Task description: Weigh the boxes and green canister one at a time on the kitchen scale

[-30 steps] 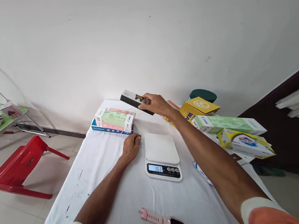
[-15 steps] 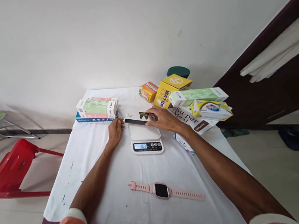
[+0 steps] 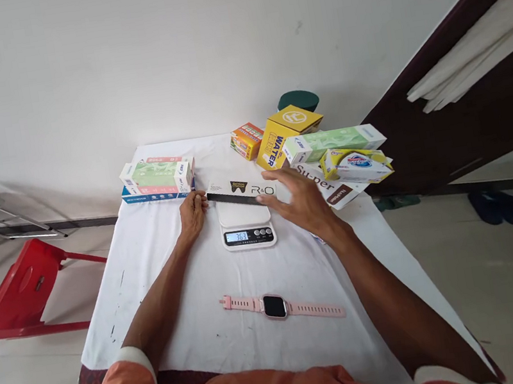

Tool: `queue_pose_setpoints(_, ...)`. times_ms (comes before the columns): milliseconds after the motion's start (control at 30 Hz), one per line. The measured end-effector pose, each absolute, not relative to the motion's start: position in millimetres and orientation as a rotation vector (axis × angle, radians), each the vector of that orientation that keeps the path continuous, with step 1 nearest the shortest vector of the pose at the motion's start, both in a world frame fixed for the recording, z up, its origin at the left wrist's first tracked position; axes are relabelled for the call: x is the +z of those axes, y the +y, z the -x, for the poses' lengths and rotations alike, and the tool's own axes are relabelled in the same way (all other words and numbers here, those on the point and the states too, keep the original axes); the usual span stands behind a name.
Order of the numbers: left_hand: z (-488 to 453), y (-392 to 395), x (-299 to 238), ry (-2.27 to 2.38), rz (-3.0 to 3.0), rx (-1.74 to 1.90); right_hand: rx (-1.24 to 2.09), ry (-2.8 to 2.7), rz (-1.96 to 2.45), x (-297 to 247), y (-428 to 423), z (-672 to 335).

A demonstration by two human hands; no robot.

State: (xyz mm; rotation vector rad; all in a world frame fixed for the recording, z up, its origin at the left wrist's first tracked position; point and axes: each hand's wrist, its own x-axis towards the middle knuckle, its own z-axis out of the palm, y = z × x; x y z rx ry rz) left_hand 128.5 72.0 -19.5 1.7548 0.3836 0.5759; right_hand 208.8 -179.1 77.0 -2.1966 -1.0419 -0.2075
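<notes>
A flat white-and-black box point(image 3: 236, 188) marked "R&O" lies across the white platform of a digital kitchen scale point(image 3: 244, 215), hiding its back part. The scale's lit display reads 363; whether there is a decimal point is too small to tell. At the box's right end is my right hand point(image 3: 303, 197), thumb and fingers spread apart, the thumb near the front corner. My left hand point(image 3: 194, 211) rests on the cloth by the left end, its fingers loosely curled in. Whether those fingertips touch the box I cannot tell. Nothing shows in either hand.
Stacked cartons point(image 3: 159, 176) stand at the back left. At the back right are an orange box point(image 3: 247, 141), a yellow box point(image 3: 294, 122), a green carton point(image 3: 336, 142) and a yellow-white pack point(image 3: 357, 165). A pink smartwatch point(image 3: 275, 306) lies in front. A red chair point(image 3: 23, 287) is left.
My right hand has let go of the box and opened, moving slightly right, so the "R&O" lettering now shows. The left hand stays by the box's left end. The view has tilted slightly.
</notes>
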Motion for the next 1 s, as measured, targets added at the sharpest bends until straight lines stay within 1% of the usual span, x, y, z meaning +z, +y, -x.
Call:
queue_pose_setpoints(133,-130,72,-19,0.383,-1.782,0.576,-0.568,-0.659,2.079,71,-220,-156)
queue_pose_setpoints(267,-131,72,-18,0.392,-1.803,0.570,-0.754,-0.225,1.992,45,-251,-136)
queue_pose_setpoints(400,-130,72,-18,0.376,-1.809,0.594,-0.776,-0.080,1.922,31,-259,-148)
queue_pose_setpoints(800,-127,71,-13,0.367,-1.866,0.566,-0.726,-0.235,1.995,22,-258,-143)
queue_pose_setpoints(1000,-126,71,-14,0.369,-1.876,0.547,-0.683,-0.307,2.056,29,-248,-145)
